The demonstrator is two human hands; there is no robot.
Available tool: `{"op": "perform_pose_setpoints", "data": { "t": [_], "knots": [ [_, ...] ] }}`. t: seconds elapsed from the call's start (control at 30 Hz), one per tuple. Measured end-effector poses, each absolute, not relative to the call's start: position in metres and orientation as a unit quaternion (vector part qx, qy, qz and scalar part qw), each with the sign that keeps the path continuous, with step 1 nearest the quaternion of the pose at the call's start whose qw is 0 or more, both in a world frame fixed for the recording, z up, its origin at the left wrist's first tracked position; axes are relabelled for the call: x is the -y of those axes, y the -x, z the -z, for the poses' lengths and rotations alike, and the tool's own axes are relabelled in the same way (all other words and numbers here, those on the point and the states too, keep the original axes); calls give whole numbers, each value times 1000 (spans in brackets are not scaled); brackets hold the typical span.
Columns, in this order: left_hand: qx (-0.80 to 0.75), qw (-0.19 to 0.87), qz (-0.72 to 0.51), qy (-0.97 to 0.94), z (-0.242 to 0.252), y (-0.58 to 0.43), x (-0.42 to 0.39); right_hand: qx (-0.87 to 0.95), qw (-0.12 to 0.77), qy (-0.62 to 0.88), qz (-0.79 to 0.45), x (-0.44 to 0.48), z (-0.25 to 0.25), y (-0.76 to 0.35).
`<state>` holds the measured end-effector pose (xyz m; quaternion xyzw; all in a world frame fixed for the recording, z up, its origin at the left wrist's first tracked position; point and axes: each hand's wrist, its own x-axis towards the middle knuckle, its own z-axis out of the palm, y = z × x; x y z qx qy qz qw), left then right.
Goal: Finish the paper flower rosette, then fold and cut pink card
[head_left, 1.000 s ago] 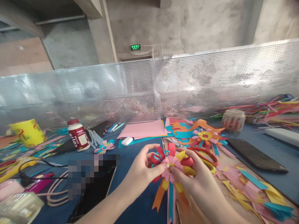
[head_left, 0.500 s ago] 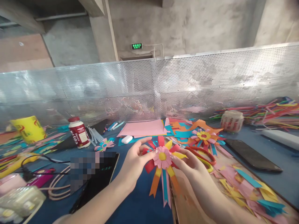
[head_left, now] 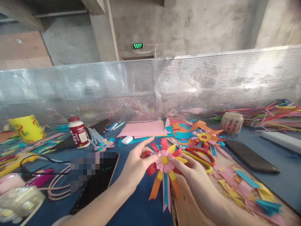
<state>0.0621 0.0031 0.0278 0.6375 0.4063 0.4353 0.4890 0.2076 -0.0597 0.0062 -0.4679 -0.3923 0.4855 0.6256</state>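
A paper flower rosette (head_left: pixel 165 160) is held up between my two hands, with a pink pleated centre, a yellow middle, red, yellow and orange petals, and ribbon tails hanging down. My left hand (head_left: pixel 138 161) pinches its left side, thumb on the pink pleats. From the right, my right hand (head_left: pixel 188 166) grips it, thumb pressed near the centre; its other fingers are partly hidden behind the petals. Scissors with red and yellow handles (head_left: pixel 204 158) lie just beyond my right hand. Another finished-looking paper flower (head_left: pixel 203 137) rests on orange and blue paper behind them.
Left are a tablet (head_left: pixel 101 179), a coffee bottle (head_left: pixel 79 131), cables and a yellow tub (head_left: pixel 27 128). Pink sheets (head_left: pixel 142 128) and a white earbud case (head_left: pixel 127 140) lie ahead. Paper scraps (head_left: pixel 249 191), a phone (head_left: pixel 251 156) and a jar (head_left: pixel 232 122) are right. A perforated metal screen (head_left: pixel 141 91) borders the table.
Both hands still grip the rosette, which has shifted very slightly. My right thumb sits closer to the pink centre, and the camera view has moved a little.
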Motion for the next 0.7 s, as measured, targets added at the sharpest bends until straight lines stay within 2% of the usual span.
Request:
{"op": "perform_pose_setpoints", "data": {
  "t": [0.2,0.47,0.7],
  "knots": [
    [-412,492,-428,-637,-26,-62,-4,416,642,450,-461,56,-1,-213],
    [-332,599,-391,-614,-28,-69,2,422,645,497,-399,56,1,-220],
    [-371,564,-399,-621,-21,-67,-3,409,612,489,-468,54,-7,-214]
  ]
}}
